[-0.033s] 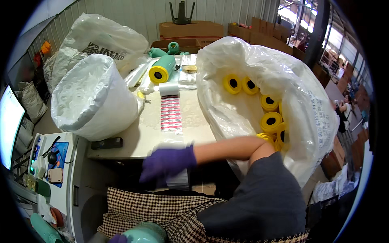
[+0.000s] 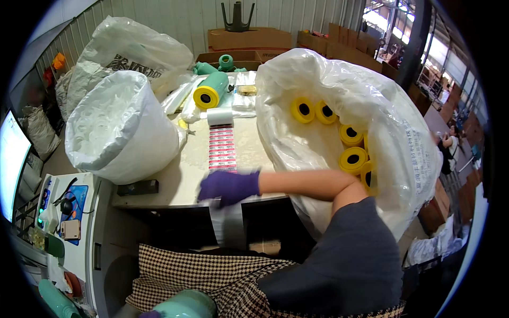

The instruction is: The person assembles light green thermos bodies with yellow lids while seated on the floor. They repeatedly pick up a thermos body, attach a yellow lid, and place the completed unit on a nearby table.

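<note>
My right hand (image 2: 229, 188), in a purple glove, is over the strip of red-and-white labels (image 2: 221, 146) at the table's front edge. Its fingers look curled onto the strip, though slightly blurred. The strip's pale backing (image 2: 229, 228) hangs down below the hand. At the bottom edge, a teal cylinder (image 2: 188, 305) lies against my checked apron (image 2: 191, 267). Only a sliver of my left hand's purple glove (image 2: 151, 314) shows, pressed to the cylinder's left side; most of that hand is out of frame.
A large plastic bag (image 2: 392, 111) at right holds several yellow-ringed cylinders (image 2: 352, 159). At left stands a white sack (image 2: 143, 138) of clear plastic pieces. Another teal cylinder (image 2: 214, 85) lies behind the label roll (image 2: 219, 116). A dark block (image 2: 138, 188) sits near the front edge.
My right hand has moved up and slightly right, from below the table edge onto the label strip. The teal cylinder has shifted slightly left.
</note>
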`<state>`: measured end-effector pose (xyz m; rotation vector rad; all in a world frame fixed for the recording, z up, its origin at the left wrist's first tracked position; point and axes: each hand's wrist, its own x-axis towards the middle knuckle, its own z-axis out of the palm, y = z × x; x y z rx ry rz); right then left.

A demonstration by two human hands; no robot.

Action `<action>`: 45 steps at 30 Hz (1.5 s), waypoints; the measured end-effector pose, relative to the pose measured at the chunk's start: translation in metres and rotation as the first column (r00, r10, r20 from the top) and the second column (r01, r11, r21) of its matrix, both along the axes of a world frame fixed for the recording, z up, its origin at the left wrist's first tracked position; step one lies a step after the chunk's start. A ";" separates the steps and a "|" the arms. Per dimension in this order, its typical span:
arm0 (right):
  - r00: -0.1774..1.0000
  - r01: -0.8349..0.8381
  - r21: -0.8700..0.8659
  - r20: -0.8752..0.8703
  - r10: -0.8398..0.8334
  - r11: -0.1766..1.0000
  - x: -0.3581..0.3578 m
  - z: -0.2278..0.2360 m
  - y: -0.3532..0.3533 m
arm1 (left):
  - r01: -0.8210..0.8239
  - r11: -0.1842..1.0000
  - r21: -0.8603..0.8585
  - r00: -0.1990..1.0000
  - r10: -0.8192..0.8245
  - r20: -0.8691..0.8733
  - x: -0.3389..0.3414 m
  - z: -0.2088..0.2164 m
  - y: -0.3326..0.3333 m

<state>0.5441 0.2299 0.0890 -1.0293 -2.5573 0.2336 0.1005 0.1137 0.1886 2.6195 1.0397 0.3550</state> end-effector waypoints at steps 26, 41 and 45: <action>0.589 0.791 -0.603 0.796 0.139 0.101 0.268 -0.044 -0.211 | -0.795 0.554 -0.247 0.269 0.688 0.674 -0.100 -0.122 -0.012; 0.449 0.456 -0.875 0.067 -0.891 0.164 0.307 0.118 -0.097 | -0.548 0.526 -0.650 -0.072 0.745 0.663 -0.128 -0.187 -0.024; -0.010 -0.098 -0.855 -0.511 -0.859 0.510 0.260 0.065 -0.004 | -0.740 0.605 -0.294 0.364 0.728 0.581 -0.153 -0.227 -0.043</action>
